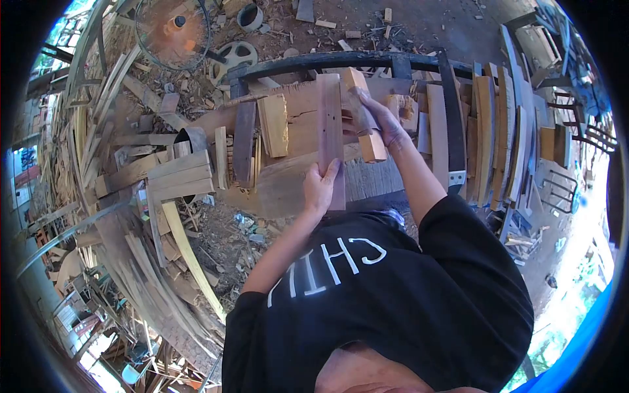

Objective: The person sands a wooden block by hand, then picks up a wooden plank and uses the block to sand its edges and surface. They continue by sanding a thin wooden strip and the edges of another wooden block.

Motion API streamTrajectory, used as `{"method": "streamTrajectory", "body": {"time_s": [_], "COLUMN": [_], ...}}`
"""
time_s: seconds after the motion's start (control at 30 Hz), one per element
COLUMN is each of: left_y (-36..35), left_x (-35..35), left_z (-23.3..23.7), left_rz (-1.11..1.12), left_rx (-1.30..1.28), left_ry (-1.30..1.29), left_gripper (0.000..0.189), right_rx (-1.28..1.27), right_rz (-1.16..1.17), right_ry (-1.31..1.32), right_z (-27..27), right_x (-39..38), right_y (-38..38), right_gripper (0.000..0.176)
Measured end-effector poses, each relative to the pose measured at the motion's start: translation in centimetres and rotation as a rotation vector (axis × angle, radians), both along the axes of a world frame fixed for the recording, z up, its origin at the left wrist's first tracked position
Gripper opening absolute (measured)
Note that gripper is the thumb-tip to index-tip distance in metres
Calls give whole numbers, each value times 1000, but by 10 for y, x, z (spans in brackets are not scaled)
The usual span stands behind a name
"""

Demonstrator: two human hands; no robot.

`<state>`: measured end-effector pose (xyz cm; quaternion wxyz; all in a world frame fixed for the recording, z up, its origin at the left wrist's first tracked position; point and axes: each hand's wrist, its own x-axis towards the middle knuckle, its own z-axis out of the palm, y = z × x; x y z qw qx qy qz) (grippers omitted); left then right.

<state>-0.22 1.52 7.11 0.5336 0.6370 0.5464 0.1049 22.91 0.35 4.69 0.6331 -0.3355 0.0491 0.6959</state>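
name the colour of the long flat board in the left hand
Dull pinkish brown: the long flat wooden board, best seen in the head view.

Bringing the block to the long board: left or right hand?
Right hand, likely: it grips the block just beside the board, while the left hand is holding the board.

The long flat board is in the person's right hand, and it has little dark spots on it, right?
Not quite: the head view shows the long flat board in the left hand, not the right. It does have little dark spots on it.
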Motion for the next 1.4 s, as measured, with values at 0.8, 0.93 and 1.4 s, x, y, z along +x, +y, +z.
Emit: {"method": "streamTrajectory", "body": {"time_s": [0.8,0.93,1.4], "left_y": [39,69,62], "left_x": [24,6,33], "left_z": [34,48,2], "left_rz": [99,-509,365], "left_rx": [-516,469,-733], "left_ry": [-962,-538,-760], "left_gripper": [50,42,45], "right_rx": [-128,123,-187], "right_rz": [-217,-10,-17], "right_ry": [397,741,-1], "right_z": [15,38,69], "right_x": [-54,-60,-17], "right_y": [9,-5,-89], "right_gripper": [36,38,49]}}
